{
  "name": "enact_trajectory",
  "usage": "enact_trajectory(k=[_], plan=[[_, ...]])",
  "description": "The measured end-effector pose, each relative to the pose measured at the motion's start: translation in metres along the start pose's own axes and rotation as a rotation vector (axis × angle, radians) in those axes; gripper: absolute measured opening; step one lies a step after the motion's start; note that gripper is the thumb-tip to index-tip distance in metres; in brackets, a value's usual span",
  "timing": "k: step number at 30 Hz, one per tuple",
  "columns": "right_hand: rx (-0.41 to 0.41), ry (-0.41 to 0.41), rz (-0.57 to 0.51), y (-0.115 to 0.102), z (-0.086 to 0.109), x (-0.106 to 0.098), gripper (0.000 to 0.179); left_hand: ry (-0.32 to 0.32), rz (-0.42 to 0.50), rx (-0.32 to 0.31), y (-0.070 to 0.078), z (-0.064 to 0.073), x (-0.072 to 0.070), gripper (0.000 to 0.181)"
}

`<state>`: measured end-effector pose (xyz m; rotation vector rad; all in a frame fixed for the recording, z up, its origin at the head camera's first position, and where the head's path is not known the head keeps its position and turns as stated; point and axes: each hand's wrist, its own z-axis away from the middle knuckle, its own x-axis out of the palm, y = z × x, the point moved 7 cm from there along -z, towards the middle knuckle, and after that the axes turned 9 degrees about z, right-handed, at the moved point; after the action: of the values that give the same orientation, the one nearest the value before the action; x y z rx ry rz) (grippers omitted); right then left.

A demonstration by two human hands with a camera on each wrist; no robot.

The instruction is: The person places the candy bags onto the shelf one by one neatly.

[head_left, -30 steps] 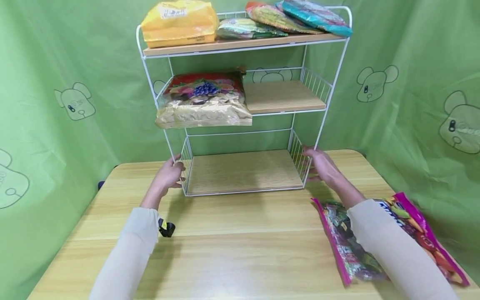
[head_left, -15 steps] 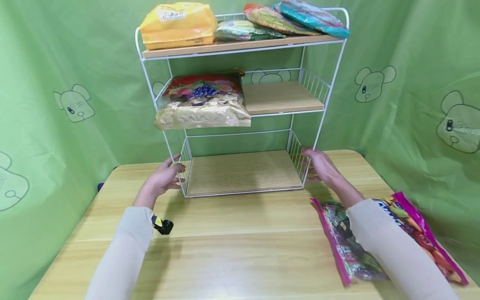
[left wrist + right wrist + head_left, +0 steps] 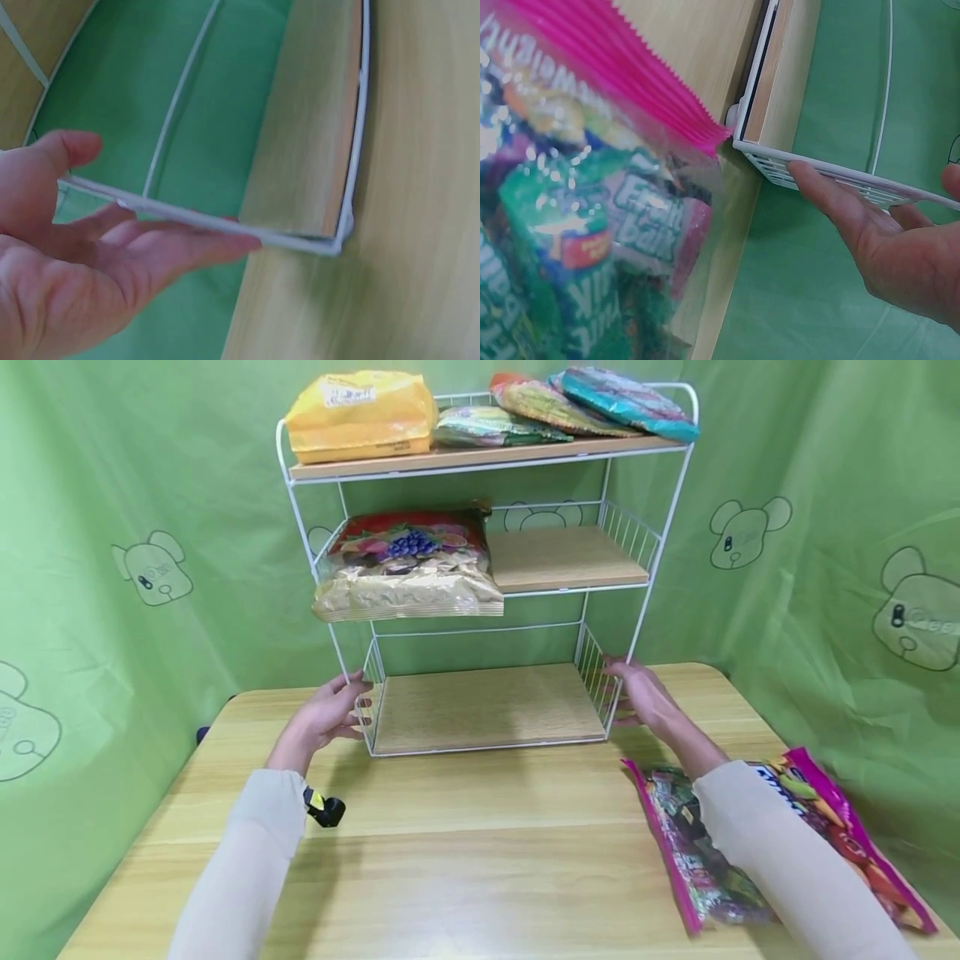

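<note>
A three-tier white wire shelf rack with wooden boards stands at the back of the table. Beside its lower left front post is my left hand; its extended fingers lie along the outside of the wire side, with the thumb apart near the post in the left wrist view. At the opposite lower post, my right hand rests its straight fingers against the wire side. A red and gold bag lies on the middle tier's left half, its gold end overhanging the front. Bare wood shows across the bottom board.
On the top tier sit a yellow bag, a green packet, a yellow-green packet and a blue packet. A pink-edged candy bag lies under my right forearm on the table. Green curtains surround it.
My left wrist has shifted slightly left, and its hand has turned a little at the post. The right hand stays in place. The rack and bags have not visibly moved on their own.
</note>
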<state>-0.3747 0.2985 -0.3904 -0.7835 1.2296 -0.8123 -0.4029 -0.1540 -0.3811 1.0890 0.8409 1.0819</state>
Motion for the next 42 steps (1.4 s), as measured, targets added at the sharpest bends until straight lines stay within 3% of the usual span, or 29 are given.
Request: enact_trajectory(k=[7,15,24,27,35,42], plan=[[-0.001,0.002,-0.003,0.001,-0.001,0.000,0.065,0.039,-0.004,0.016,-0.001,-0.001,-0.007,0.069],[-0.002,0.005,-0.006,0.002,0.000,0.001,0.065,0.073,-0.019,0.025,0.000,0.001,-0.005,0.071],[-0.002,0.009,-0.002,0.004,0.001,0.003,0.066,-0.064,-0.005,-0.040,0.007,0.003,0.003,0.069],[0.001,0.010,-0.006,0.003,0.001,0.002,0.066,-0.071,0.002,-0.037,0.011,0.003,0.001,0.066],[0.006,0.012,-0.015,0.002,0.001,0.001,0.065,-0.030,-0.036,-0.012,0.012,0.005,-0.002,0.069],[0.000,0.009,-0.016,0.002,0.002,0.001,0.065,0.019,-0.082,0.033,0.012,0.004,-0.008,0.059]])
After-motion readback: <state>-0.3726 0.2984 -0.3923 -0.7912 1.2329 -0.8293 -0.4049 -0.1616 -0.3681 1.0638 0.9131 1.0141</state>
